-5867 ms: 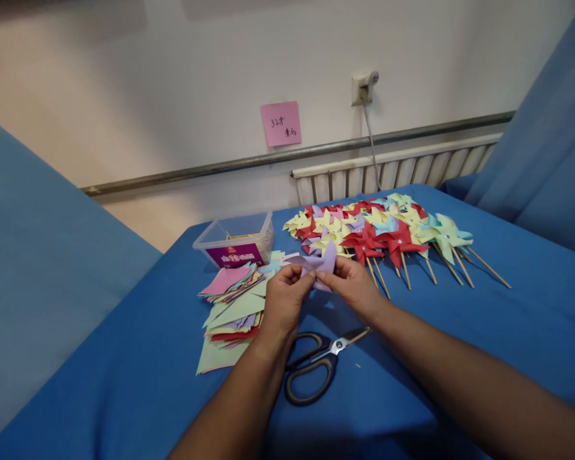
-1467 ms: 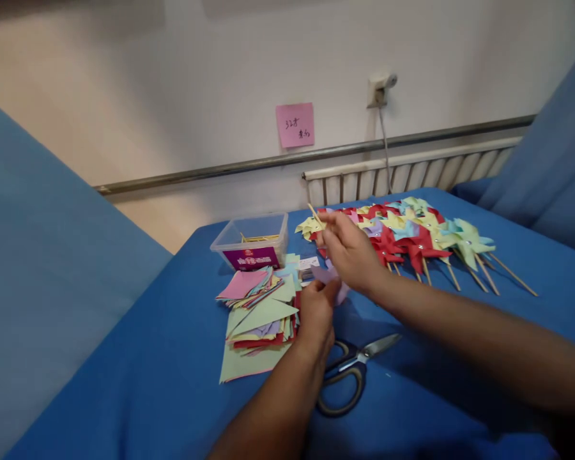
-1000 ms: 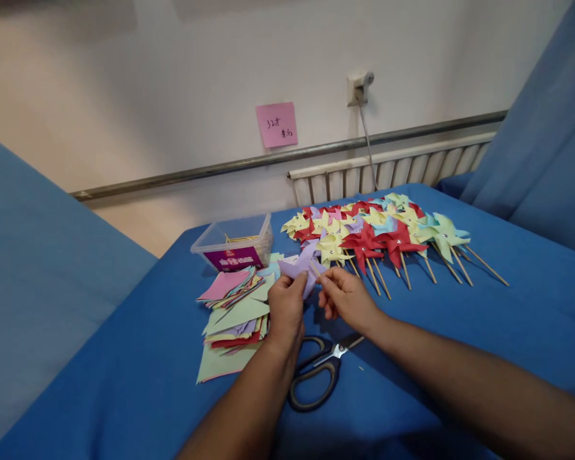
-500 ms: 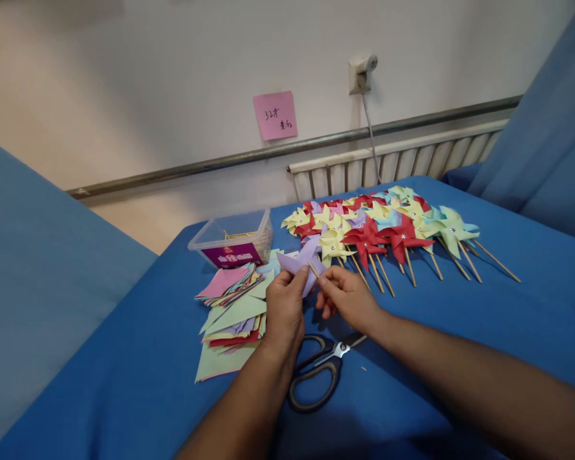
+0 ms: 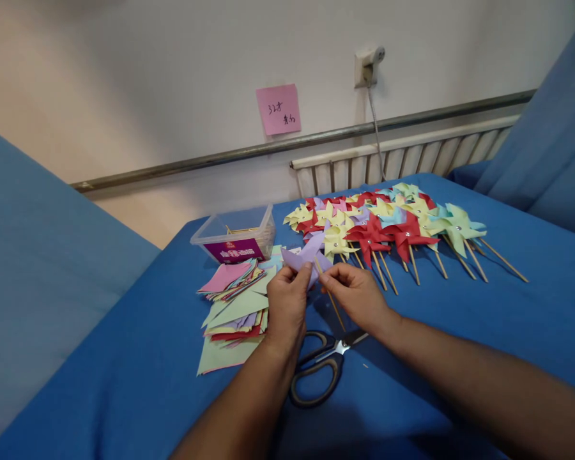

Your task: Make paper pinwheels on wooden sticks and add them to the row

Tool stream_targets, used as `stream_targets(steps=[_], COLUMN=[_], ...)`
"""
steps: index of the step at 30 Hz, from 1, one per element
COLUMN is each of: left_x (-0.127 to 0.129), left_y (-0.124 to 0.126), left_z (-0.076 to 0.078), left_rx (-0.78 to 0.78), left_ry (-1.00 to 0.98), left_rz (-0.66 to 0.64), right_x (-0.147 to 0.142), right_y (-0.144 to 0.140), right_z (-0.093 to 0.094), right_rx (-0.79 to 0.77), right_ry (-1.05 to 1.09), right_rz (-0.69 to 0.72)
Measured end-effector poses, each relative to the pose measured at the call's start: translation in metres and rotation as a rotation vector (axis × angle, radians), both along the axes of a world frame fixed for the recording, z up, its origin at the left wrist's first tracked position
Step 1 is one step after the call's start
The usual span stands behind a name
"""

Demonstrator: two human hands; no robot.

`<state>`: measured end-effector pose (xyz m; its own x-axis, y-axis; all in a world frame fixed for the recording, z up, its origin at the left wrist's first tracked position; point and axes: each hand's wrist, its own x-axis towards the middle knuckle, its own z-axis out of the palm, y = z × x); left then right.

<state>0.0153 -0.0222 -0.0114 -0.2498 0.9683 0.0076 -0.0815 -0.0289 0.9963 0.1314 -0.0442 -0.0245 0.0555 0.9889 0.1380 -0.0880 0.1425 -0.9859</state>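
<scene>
- Two bare forearms reach in from the near edge of the table [image 5: 508,306] and meet just short of its middle, wrists nearly level, knuckles up
- The left hand [image 5: 287,306] is curled, thumb and fingers pinched shut on a lilac pinwheel [image 5: 309,254]; its folded paper points stick up past the fingertips
- The right hand [image 5: 357,295] pinches a stick [image 5: 330,294] between thumb and forefinger; thin, pale and wooden, it slants from the pinwheel down toward the near edge
- The two hands almost touch, with the stick between them
- Scissors [image 5: 319,367] lie flat just nearer than the hands, dark looped handles toward the near edge, steel blades under the right wrist
- A heap of paper [image 5: 234,306] lies just left of the left hand: thin flat squares and triangles in green, pink, red, yellow and lilac, loosely fanned
- A box [image 5: 234,233] of clear plastic with a purple label sits beyond the heap toward the far left corner, with more sticks inside
- Finished pinwheels [image 5: 388,223] in red, yellow, green and light blue lie overlapped along the far edge, sticks pointing toward the near right
- The table wears smooth blue cloth
</scene>
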Motion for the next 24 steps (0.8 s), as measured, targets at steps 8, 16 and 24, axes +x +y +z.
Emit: stream_targets(steps=[8,16,24], left_x=[0.0009,-0.0001,-0.0009], left_y=[-0.0032,-0.0051,-0.0079], left_z=[0.0060,0.0067,0.0079], left_rx=[0.063,0.093,0.116], left_ry=[0.145,0.249,0.298], left_rz=[0.028,-0.001,-0.028], right_x=[-0.0026,-0.0027,-0.0020], right_y=[0.0020,0.0011,0.0004], right_z=[-0.0019,-0.0034,-0.0045], right_rx=[-0.098,-0.100,-0.089], right_ry=[0.137,0.138,0.139], right_rz=[0.116,0.143,0.155])
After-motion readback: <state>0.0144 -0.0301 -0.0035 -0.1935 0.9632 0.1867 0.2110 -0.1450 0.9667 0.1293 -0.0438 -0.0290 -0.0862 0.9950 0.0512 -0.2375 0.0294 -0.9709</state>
